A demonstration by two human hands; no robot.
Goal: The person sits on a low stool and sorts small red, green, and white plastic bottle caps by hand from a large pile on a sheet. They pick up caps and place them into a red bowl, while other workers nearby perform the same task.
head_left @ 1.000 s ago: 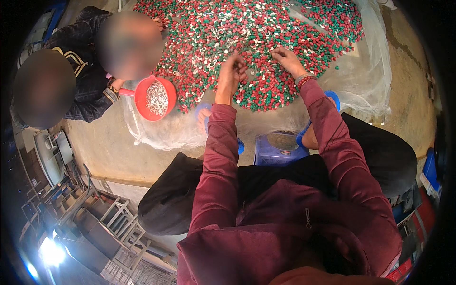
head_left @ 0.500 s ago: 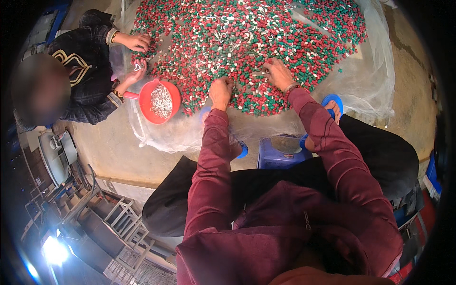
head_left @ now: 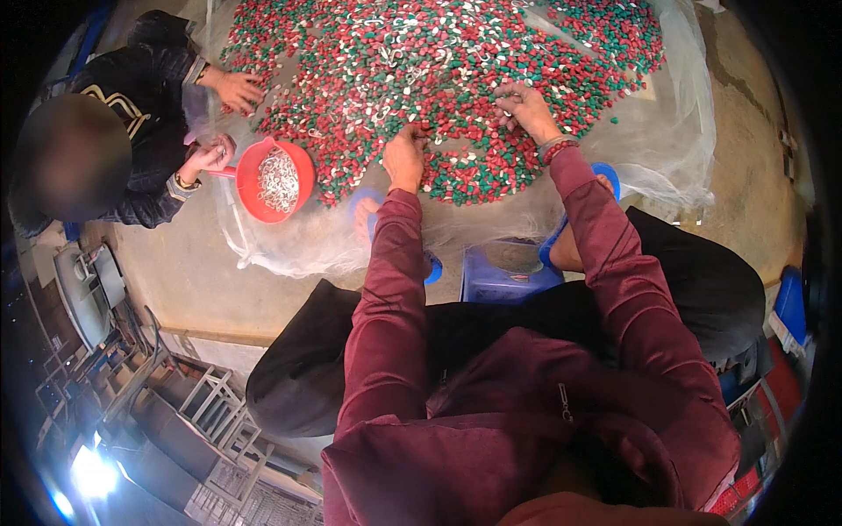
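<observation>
A broad spread of small red, green and white pieces [head_left: 351, 92] lies in front of me on a clear plastic sheet [head_left: 680, 149]. My left hand [head_left: 404, 159] is at the near part of this spread, its fingers curled together; whatever they pinch is too small to make out. Farther off and to the right, my right hand [head_left: 528, 112] hovers low over the pieces with its fingers bent and somewhat apart. Pale hook-shaped clips [head_left: 380, 114] are scattered among the pieces. Between my hands the sheet shows through a thinned patch.
A red long-handled scoop [head_left: 303, 181] holding many white clips [head_left: 278, 180] sits at the left. Beside it a co-worker in a dark jacket [head_left: 158, 74] reaches into the spread. A blue plastic stool [head_left: 500, 279] stands below my arms, near my blue-sandalled feet.
My right hand has moved farther away, and its fingers have spread a little. My left hand has barely moved. The co-worker's nearer hand has drawn back and closed; the view has shifted slightly.
</observation>
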